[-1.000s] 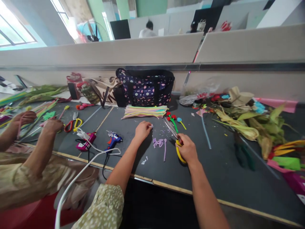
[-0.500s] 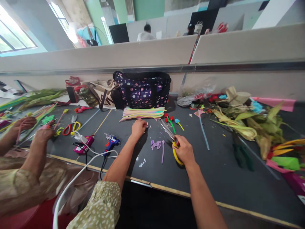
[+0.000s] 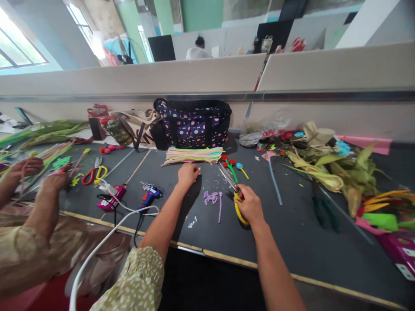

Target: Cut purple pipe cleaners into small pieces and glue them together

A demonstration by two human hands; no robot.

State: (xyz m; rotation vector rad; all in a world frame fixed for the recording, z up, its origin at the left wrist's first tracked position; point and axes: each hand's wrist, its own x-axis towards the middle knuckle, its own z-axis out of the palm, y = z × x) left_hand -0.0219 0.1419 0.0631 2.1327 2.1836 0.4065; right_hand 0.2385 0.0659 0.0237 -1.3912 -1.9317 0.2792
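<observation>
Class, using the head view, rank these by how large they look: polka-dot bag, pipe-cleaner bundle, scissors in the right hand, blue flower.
1. Polka-dot bag
2. Pipe-cleaner bundle
3. Scissors, partly covered by the right hand
4. Blue flower, clearly smallest

Right hand [image 3: 251, 204] gripping yellow-handled scissors [image 3: 231, 179], left hand [image 3: 187, 176] near pastel strips [image 3: 193, 156]

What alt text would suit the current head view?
A person's right hand holds yellow-handled scissors at a dark table while the left hand pinches a pale scrap. Purple pieces lie between the hands, bundled pastel strips beyond.
</observation>
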